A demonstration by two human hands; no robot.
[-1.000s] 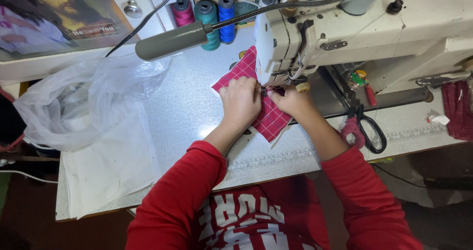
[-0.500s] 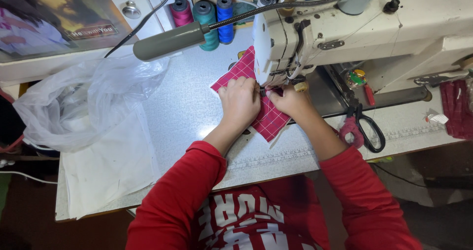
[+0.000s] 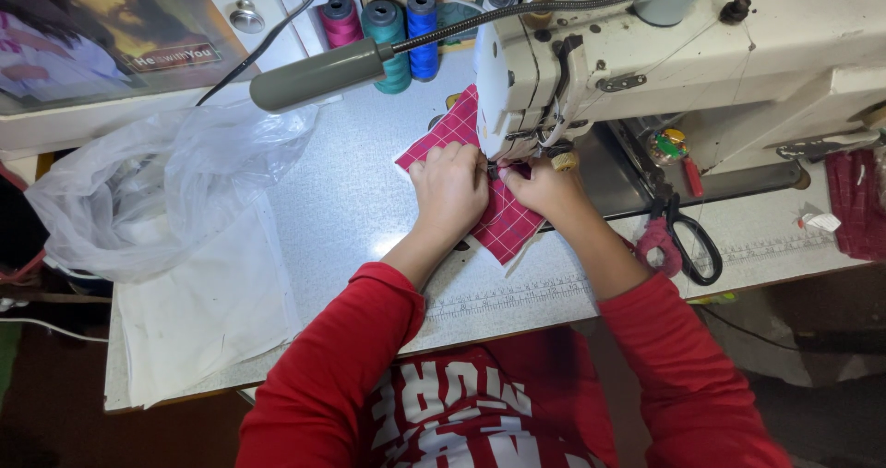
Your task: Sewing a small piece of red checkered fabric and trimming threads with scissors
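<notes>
A red checked piece of cloth (image 3: 506, 231) lies on the sewing table under the head of a white sewing machine (image 3: 646, 53). My left hand (image 3: 450, 189) presses flat on the cloth just left of the needle. My right hand (image 3: 546, 189) rests on the cloth's right side, its fingers pinching the fabric right at the presser foot. The needle itself is hidden by the machine head and my fingers. Both arms wear red sleeves.
Black-handled scissors (image 3: 692, 242) lie right of my right arm. Thread cones (image 3: 388, 27) stand at the back. A grey lamp arm (image 3: 323, 73) reaches over the table (image 3: 360, 191). A clear plastic bag (image 3: 148, 191) and white cloth (image 3: 208, 311) cover the left side. More red fabric (image 3: 854, 200) lies far right.
Both hands stay on the red cloth at the needle; only a slight shift of the view is visible.
</notes>
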